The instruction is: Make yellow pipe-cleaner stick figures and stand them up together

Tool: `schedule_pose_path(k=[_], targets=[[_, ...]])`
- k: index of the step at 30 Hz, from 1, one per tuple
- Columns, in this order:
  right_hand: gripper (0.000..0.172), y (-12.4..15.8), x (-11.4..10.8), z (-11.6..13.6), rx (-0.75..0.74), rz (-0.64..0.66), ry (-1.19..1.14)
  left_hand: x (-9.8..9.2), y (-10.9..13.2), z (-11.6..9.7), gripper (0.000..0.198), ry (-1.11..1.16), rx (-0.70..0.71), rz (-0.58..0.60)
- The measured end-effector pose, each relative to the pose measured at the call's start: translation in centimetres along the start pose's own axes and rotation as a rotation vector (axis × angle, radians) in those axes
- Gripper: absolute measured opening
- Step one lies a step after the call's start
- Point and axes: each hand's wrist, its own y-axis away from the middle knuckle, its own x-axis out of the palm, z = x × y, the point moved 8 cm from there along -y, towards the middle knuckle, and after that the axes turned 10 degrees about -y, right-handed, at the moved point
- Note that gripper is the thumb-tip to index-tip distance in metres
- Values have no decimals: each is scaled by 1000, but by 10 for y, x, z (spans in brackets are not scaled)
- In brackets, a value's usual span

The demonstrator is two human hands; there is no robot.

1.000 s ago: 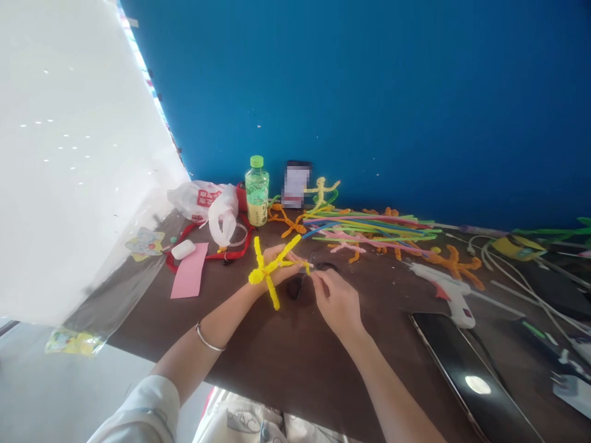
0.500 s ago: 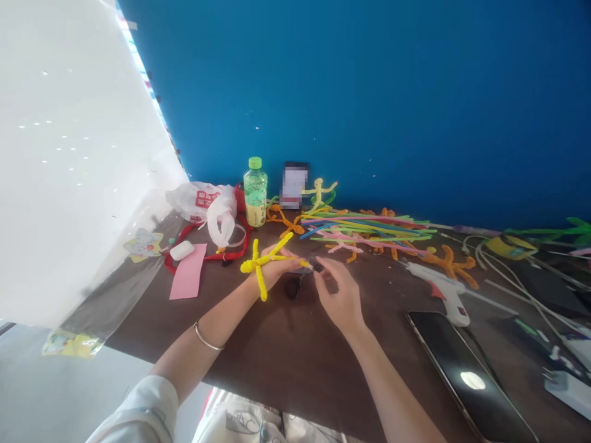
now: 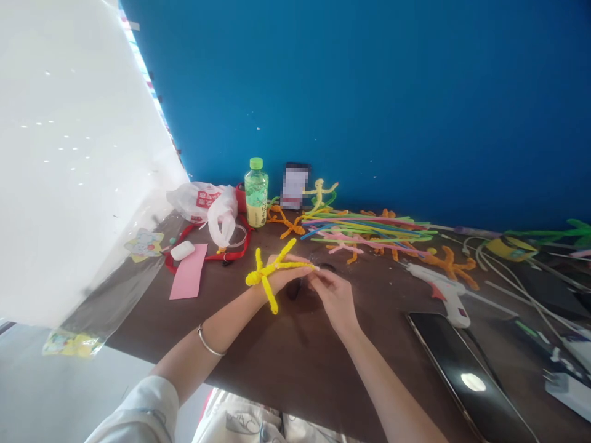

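A yellow pipe-cleaner figure (image 3: 264, 271) lies across my left hand (image 3: 289, 277), its head end pointing left and a long limb reaching right. The fingers of my left hand are closed around it, partly hidden by the figure. At the tip of that limb, my right hand (image 3: 333, 296) pinches with thumb and fingers, touching my left fingertips. A black looped object (image 3: 327, 267), which looks like a scissors handle, shows just behind my right hand. Another dark part (image 3: 293, 289) shows below the left hand; the rest is covered.
Behind the hands lie loose coloured pipe cleaners (image 3: 369, 227) and orange figures (image 3: 450, 264). A green-capped bottle (image 3: 256, 194) stands beside a plastic bag (image 3: 198, 200). On the right are a glue gun (image 3: 438, 286), a large phone (image 3: 462, 369) and cables. Pink paper (image 3: 188, 277) lies left.
My right hand has let go of the dark looped object, moved slightly left and closed on the limb's tip. The yellow figure has shifted a little right and down.
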Motion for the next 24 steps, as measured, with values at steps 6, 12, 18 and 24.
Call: schedule_pose_path(k=[6,12,18,24], targets=[[17,7,5,16,-272,5,259,-7,1,-9,23,-174,73,-83],[19,20,17,38,-642,78,677,-10,-1,-20,17,-331,198,-129],[13,20,3,55,-764,2,709,-6,-1,-29,19,-377,245,8],[14,6,-18,51,-481,-64,346,2,0,-13,22,-181,66,135]])
